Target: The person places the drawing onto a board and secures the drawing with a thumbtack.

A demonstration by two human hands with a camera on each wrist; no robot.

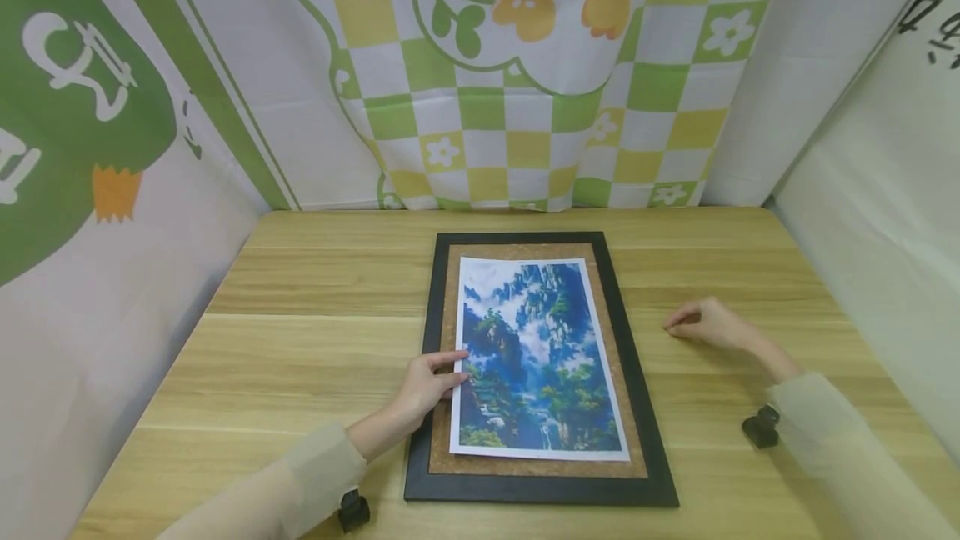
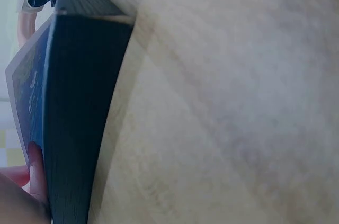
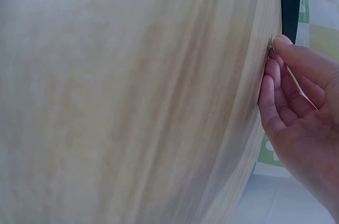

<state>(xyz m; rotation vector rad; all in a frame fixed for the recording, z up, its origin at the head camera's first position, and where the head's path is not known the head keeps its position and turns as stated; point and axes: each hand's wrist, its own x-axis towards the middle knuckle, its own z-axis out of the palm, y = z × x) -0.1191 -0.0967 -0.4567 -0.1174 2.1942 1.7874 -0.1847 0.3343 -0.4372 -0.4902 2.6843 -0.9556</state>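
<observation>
A printed landscape picture of blue mountains and green trees lies on a cork board with a black frame. My left hand reaches over the frame's left side, its thumb and a finger resting on the print's left edge. In the left wrist view the fingers show beside the frame's thick dark side. To the right of the board, my right hand is low over the table. Its thumb and fingertips pinch a small, thin metallic pin, mostly hidden by the fingers.
The board lies on a wood-grain table. A checkered, flowered cloth hangs along the table's back edge, with printed cloths at both sides. Small black devices are fixed at both sleeve cuffs.
</observation>
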